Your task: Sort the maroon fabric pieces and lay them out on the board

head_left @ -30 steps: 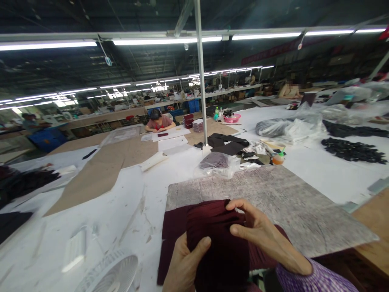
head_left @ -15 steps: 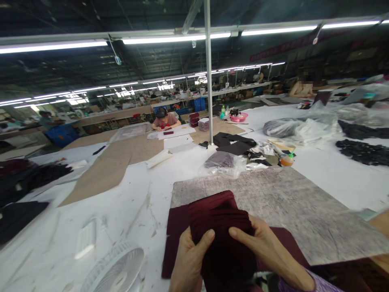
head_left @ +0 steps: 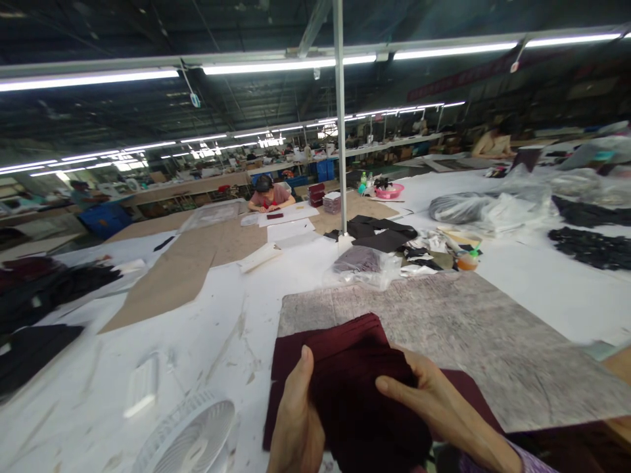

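A thick stack of dark maroon fabric pieces (head_left: pixel 359 387) is between my hands, its layers slightly fanned at the far edge. My left hand (head_left: pixel 296 410) is against the stack's left side, thumb pointing up along the edge; its other fingers are mostly hidden. My right hand (head_left: pixel 428 394) grips the right side, thumb on top and fingers behind or beneath, out of sight. Under the stack, more flat maroon fabric (head_left: pixel 283 358) lies on a mottled grey sheet (head_left: pixel 444 322).
A white fan (head_left: pixel 197 433) stands at the lower left. Beyond the sheet are a plastic-bagged bundle (head_left: pixel 362 263), dark scraps (head_left: pixel 384 233), a bottle of orange liquid (head_left: pixel 467 261) and a metal post (head_left: pixel 340 131). A co-worker (head_left: pixel 270 194) sits across the white table (head_left: pixel 217 309).
My left thumb has lifted off the top of the stack and moved to its left edge. The stack has tilted and shifted slightly right, with my right hand still gripping it.
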The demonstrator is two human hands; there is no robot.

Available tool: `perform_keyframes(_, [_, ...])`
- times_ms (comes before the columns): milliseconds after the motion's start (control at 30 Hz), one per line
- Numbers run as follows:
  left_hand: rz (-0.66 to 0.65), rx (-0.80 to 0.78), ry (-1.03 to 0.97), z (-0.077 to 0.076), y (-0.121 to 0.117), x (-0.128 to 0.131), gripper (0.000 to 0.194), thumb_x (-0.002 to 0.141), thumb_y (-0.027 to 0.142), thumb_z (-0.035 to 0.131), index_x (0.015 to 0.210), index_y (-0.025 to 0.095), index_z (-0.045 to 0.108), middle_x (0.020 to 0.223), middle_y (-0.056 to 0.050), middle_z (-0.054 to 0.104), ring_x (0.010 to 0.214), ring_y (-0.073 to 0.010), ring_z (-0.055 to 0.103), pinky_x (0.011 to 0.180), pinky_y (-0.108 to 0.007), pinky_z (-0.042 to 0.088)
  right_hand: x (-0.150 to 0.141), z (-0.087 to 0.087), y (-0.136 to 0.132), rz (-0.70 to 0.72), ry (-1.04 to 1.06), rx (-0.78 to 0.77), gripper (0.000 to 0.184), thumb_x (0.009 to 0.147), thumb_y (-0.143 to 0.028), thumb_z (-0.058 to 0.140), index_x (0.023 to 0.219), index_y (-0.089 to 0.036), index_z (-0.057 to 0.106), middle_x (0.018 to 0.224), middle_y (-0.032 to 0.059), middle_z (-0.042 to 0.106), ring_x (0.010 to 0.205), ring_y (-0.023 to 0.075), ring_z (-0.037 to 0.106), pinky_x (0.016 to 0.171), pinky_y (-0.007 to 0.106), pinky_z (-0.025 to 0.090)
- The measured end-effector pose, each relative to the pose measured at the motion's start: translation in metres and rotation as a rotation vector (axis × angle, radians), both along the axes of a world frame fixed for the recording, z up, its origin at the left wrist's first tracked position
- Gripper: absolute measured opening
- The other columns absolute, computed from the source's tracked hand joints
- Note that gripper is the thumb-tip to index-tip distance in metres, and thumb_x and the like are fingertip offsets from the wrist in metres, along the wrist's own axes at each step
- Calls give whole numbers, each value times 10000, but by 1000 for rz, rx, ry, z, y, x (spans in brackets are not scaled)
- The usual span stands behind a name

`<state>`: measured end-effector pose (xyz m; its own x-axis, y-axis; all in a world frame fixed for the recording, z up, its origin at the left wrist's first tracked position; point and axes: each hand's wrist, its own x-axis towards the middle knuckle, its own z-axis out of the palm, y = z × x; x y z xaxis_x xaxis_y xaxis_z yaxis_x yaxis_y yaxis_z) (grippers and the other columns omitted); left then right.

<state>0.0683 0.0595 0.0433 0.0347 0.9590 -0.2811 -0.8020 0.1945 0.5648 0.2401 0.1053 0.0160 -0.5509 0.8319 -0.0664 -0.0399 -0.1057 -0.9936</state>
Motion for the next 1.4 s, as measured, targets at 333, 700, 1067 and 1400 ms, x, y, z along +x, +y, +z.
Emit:
perform_keyframes(333, [17, 145, 310, -15, -10, 2, 567, 624, 342, 761, 1133, 141, 615, 1058, -140, 693, 1088, -343, 568, 953, -454, 418, 3, -7, 1, -49, 86, -88, 259, 783, -292, 660, 1031, -218, 641, 958, 28, 698, 904, 222, 643, 776, 317, 501])
perform_keyframes(700, [31, 34, 319, -22, -10, 9, 510, 677, 268, 727, 1156, 145, 601, 989, -123, 720, 974, -277, 638, 852, -369, 482, -1, 6, 0, -70, 61, -18, 268, 756, -297, 684, 1000, -223, 600, 906, 8, 663, 816, 172, 615, 732, 285, 500])
perform_keyframes(1067, [-14, 48, 359, -18, -10, 0, 517, 659, 267, 737, 1140, 122, 612, 944, -140, 726, 984, -311, 630, 842, -410, 493, 2, 8, 7, -20, 136, -44, 335, 731, -315, 715, 1025, -251, 567, 931, -6, 651, 864, 153, 607, 770, 270, 483])
perform_keyframes(1400, [10, 41, 330, -18, -7, 5, 516, 639, 244, 756, 1122, 129, 620, 951, -136, 727, 932, -297, 655, 829, -399, 502, -7, 4, 2, -67, 71, -67, 283, 756, -382, 676, 976, -203, 666, 934, 28, 694, 839, 200, 645, 749, 296, 508])
